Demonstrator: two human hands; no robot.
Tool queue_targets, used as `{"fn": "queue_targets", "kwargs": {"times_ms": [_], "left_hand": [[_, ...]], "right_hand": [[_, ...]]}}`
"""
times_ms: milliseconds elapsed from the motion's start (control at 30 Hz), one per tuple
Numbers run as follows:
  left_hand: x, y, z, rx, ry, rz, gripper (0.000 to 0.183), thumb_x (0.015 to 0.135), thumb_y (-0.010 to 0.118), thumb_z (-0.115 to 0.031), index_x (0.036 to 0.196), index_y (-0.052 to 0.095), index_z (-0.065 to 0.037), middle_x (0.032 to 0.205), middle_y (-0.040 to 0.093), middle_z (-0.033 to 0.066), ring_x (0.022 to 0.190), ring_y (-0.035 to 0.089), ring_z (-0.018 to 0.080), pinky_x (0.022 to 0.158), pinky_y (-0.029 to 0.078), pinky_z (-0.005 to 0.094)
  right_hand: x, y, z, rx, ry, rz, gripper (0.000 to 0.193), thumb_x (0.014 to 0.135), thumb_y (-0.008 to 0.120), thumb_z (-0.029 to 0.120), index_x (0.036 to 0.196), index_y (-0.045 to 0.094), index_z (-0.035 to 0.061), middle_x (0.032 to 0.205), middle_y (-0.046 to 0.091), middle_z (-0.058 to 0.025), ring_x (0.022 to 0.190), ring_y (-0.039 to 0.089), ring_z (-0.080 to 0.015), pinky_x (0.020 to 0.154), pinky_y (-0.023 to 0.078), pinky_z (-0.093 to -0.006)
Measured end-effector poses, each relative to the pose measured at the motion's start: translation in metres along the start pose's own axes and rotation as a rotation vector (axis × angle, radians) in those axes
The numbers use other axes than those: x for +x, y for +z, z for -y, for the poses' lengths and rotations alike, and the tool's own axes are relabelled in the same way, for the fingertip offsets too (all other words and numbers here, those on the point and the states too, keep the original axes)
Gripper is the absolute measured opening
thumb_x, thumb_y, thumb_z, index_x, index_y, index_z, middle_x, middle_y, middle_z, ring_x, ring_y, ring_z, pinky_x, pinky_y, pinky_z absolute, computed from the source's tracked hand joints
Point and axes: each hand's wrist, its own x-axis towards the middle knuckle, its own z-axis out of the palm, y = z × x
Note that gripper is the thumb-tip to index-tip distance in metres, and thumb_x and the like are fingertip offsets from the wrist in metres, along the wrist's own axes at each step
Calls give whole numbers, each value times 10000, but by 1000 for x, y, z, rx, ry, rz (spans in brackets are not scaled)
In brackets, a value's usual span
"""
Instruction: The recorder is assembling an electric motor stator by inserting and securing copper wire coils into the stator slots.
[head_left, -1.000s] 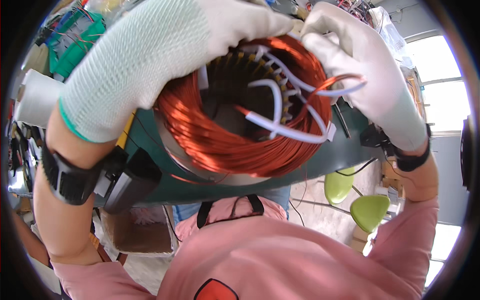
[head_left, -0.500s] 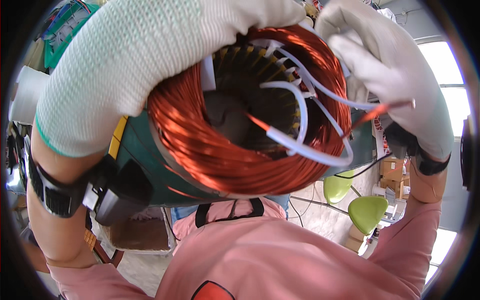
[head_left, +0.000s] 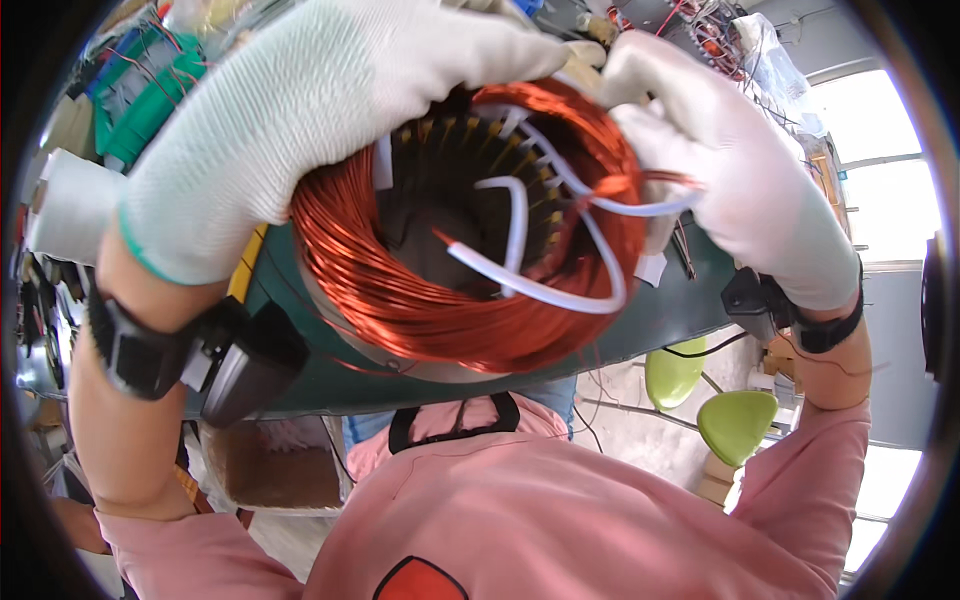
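Note:
A motor stator point(head_left: 450, 372) stands on its end before me, its copper winding point(head_left: 400, 330) bulging round a dark slotted bore. White sleeved leads point(head_left: 540, 290) loop across the opening, one ending in bare copper. My left hand point(head_left: 350, 110), in a white knit glove, wraps over the left and far side of the winding, fingers bent round the far rim; their tips are partly hidden. At the right rim my right hand point(head_left: 720, 160), also gloved, has its fingers curled together against the coil. What they pinch is hidden. A second sleeved lead passes beside that hand.
The stator is on a green-topped table point(head_left: 690, 300). A white spool point(head_left: 75, 210) and green bins point(head_left: 150, 110) are at the left. Below the table edge are a cardboard box point(head_left: 285, 465) and green stools point(head_left: 737, 425). Tangled wires point(head_left: 715, 40) lie at far right.
The stator with its winding has shifted left in the picture, and the loose leads have swung left with it. My right hand has moved left and slightly lower, fingers still curled.

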Motion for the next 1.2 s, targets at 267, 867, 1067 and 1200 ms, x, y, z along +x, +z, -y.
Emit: {"fn": "queue_targets", "kwargs": {"times_ms": [267,867,1067,1200], "left_hand": [[-19,-15,1,211,-46,-32,334,1071,495,-243,1191,694,-3,1091,717,89,985,683,120,905,528,270],[-33,4,-27,-302,-293,-237,369,1068,516,-267,1244,670,19,1184,716,90,1087,664,137,998,499,280],[-26,16,-24,-155,-232,-274,416,1056,528,-294,1269,646,43,1176,716,105,1058,687,144,952,532,271],[-31,8,-11,-309,-370,-387,389,1051,568,-259,1274,640,51,1168,718,97,1031,693,129,925,538,254]], "right_hand": [[45,9,-26,105,-504,-147,230,1057,554,154,1186,634,-19,985,700,-25,898,660,-111,785,551,-278],[-48,22,-70,7,-647,-481,93,878,687,92,961,687,50,778,658,-131,690,652,-317,644,543,-375],[-102,85,-210,-264,-269,-511,291,808,784,156,1085,729,88,1020,655,-61,922,657,-295,799,543,-400],[-81,102,-224,-418,-156,-370,480,788,817,230,1229,695,85,1118,639,-73,1028,638,-300,855,540,-413]]}}
